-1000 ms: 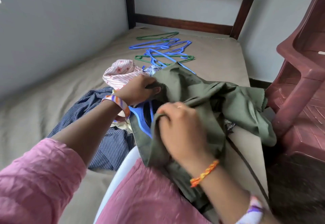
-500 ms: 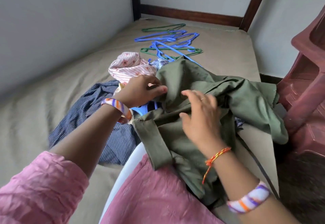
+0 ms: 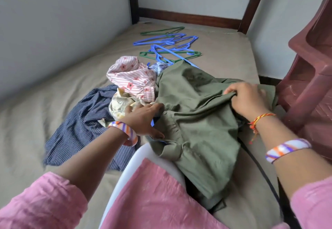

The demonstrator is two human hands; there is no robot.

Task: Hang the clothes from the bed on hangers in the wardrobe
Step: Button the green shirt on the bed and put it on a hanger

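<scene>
An olive green shirt [image 3: 195, 113] lies spread over the near right part of the bed [image 3: 45, 113]. My right hand [image 3: 246, 101] grips a bunched fold of it at its right side. My left hand [image 3: 142, 119] rests at the shirt's buttoned edge, fingers fairly straight, beside a bit of blue hanger [image 3: 152, 122] that is mostly hidden under the cloth. To the left lie a navy striped garment [image 3: 80, 128], a pale yellow floral piece [image 3: 120, 103] and a pink striped floral garment [image 3: 131, 78].
Several blue and green hangers [image 3: 168, 47] lie scattered near the dark wooden headboard [image 3: 190, 18]. A maroon plastic chair [image 3: 309, 85] stands close against the bed's right side. A grey wall runs along the left. A white curved edge [image 3: 142, 164] sits in front of me.
My right hand moved right across the green shirt and took hold of a fold at its right side. My left hand slid down to the shirt's buttoned edge. The shirt lies flatter.
</scene>
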